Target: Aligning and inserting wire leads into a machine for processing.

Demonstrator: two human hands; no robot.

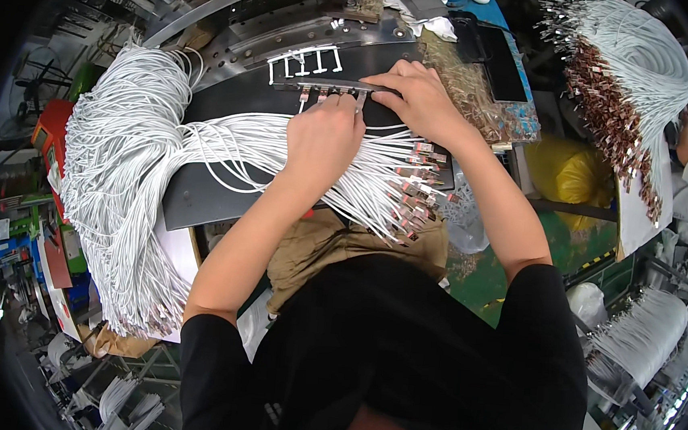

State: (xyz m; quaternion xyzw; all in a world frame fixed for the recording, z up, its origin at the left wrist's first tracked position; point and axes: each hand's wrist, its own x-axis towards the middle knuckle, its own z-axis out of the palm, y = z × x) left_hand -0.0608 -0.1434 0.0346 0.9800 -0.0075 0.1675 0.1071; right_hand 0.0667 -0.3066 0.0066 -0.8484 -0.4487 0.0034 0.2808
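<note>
A narrow slotted metal bar (334, 83) lies on the dark work plate (232, 93), with several small cable connectors (305, 94) seated in a row along it. My left hand (326, 137) is closed at the bar's near side, its fingertips pressed together by the connectors; what they pinch is hidden. At the bar's right end, my right hand (422, 100) grips it between thumb and forefinger. Beneath my left wrist runs a fan of white cables (245, 138), their metal-tipped connector ends (414, 192) spread to the right. Just beyond the bar lies a white plastic sprue frame (303, 62).
A thick bundle of white cables (118, 165) hangs over the left edge. Machine metalwork (246, 17) stands behind the plate. To the right are a scrap-covered surface (467, 83), a yellow bag (569, 172) and another cable pile (639, 60). Another person's arm (683, 145) shows at far right.
</note>
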